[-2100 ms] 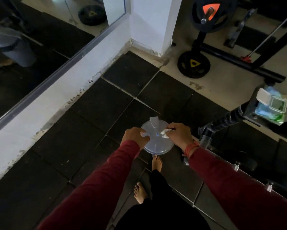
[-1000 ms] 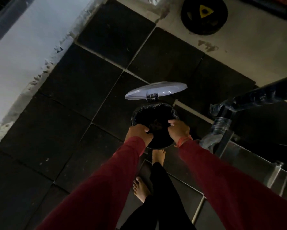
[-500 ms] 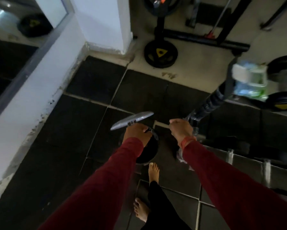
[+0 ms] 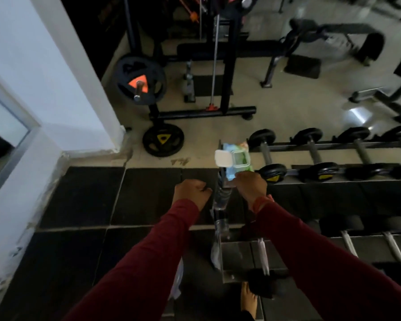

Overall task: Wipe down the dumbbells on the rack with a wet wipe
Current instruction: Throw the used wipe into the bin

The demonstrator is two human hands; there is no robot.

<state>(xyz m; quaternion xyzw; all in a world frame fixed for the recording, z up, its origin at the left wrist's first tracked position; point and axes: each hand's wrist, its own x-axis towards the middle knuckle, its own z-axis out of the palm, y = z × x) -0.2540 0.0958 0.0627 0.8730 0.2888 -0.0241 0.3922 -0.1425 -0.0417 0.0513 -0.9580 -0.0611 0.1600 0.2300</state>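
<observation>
Compared w/ the frame half a second ago, the view is now raised; the bin and its grey lid are no more seen, and the dumbbell rack (image 4: 334,144) fills the right side of the frame. The left hand (image 4: 191,191), which before held the bin rim, is now free in the centre of the frame, fingers curled into a fist and holding nothing. The right hand (image 4: 250,186) has gone up to the wet wipe pack (image 4: 237,162), which lies on the left end of the rack's top tier w/ its white flap lid open; the fingers touch the near edge of the pack, but if they pinch it or only rest on it I cannot tell. Both arms wear dark red sleeves; the right wrist has an orange band.

The dumbbells (image 4: 315,149) lie in rows on the rack, black heads w/ metal handles, from centre to right edge; lower tiers are in shadow at lower right. A bare foot (image 4: 248,297) shows at the bottom centre.

The floor near the person is black rubber tiles; further up it is pale concrete. A white pillar (image 4: 56,66) stands at upper left, beside a mirror edge at far left. Weight plates (image 4: 140,81) hang on a black stand at upper centre-left; benches are at upper right, blurred.
</observation>
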